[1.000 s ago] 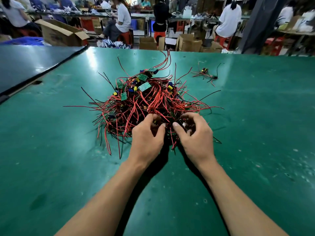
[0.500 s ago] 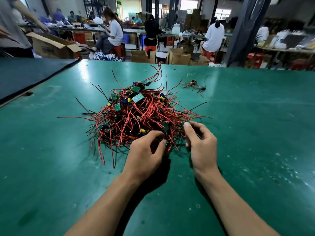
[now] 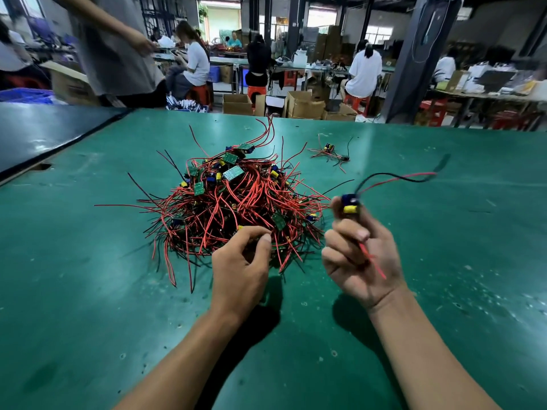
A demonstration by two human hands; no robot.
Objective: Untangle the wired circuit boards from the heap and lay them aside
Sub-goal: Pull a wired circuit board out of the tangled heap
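Right hand (image 3: 359,255): raised off the table, palm turned toward the camera, just right of the heap. Thumb and fingertips are clamped on one board (image 3: 350,204); its blue and yellow parts show above the fingers. A red and a black lead (image 3: 399,176) arc from the board up and to the right, with blurred ends. Another red lead (image 3: 371,258) runs down across the palm and past the heel of the hand. The board sits clear of the heap, beside its right edge.

Left hand (image 3: 239,261): at the near edge of the heap, back of the hand up, fingers curled, thumb and forefinger tips close together among the wires. Cannot tell whether they grip a wire.

Heap (image 3: 236,202): a mound of red and black wires with small green boards and blue and yellow parts, mostly near its top. It lies on the green table (image 3: 88,291), ahead of both hands, loose wire ends splayed all round.

Small bunch (image 3: 328,152): a few wired boards lying apart, beyond the heap and to its right.

Beyond the far table edge: cardboard boxes (image 3: 305,106) on the floor, people (image 3: 365,69) seated at benches.
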